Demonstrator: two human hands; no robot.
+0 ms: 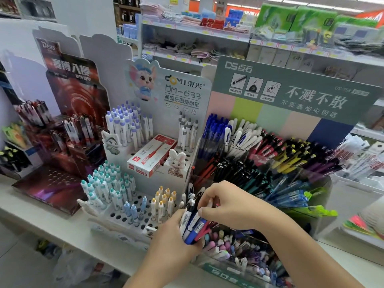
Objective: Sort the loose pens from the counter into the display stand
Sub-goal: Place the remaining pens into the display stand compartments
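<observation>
My left hand [174,235] grips a bundle of loose pens [192,222], blue, white and black, held upright in front of the displays. My right hand [226,204] reaches over the bundle and pinches one of its pens near the top. Behind them stands the tiered pen display stand [301,96] with a green header, its rows filled with blue, white, black, yellow and teal pens [245,150]. To its left is a white hole-board stand [122,217] holding pastel click pens.
A red pen box [151,155] lies on the white stand. A dark red display [68,125] stands at the left. A clear bin of erasers and small items [239,252] sits below my hands. The white counter [41,213] runs along the front. Store shelves fill the background.
</observation>
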